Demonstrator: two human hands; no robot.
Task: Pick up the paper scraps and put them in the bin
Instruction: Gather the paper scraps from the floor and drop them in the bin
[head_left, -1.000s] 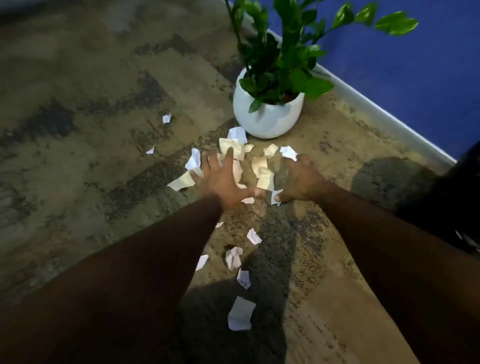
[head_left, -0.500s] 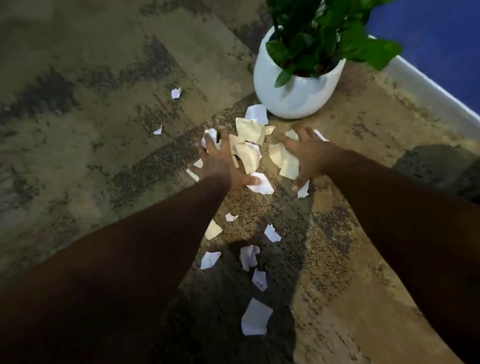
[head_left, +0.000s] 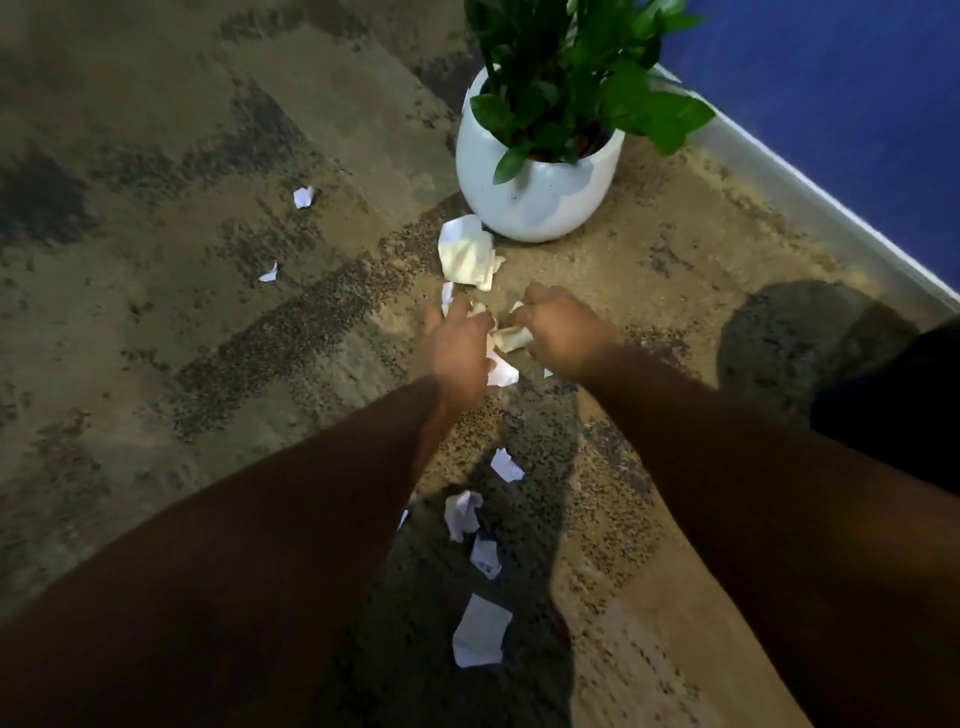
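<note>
White paper scraps lie scattered on the mottled brown carpet. My left hand (head_left: 460, 345) and my right hand (head_left: 563, 332) are pressed together around a bunch of scraps (head_left: 508, 340) between them, fingers curled on the paper. A larger crumpled pile (head_left: 467, 254) lies just beyond my hands, at the foot of the plant pot. More scraps lie nearer to me: a small one (head_left: 505, 465), a crumpled one (head_left: 461, 512), another (head_left: 485, 558) and a flat sheet piece (head_left: 480, 631). Two small bits (head_left: 303, 197) (head_left: 269, 274) lie off to the left. No bin is in view.
A white round pot (head_left: 524, 192) with a green leafy plant (head_left: 582, 67) stands just behind the scraps. A blue wall (head_left: 841, 93) with a pale skirting board (head_left: 810, 192) runs along the right. A dark shape (head_left: 893, 410) sits at the right edge.
My hands have swept inward from spread flat on either side of the pile and closed together, gathering most of the middle scraps between them.
</note>
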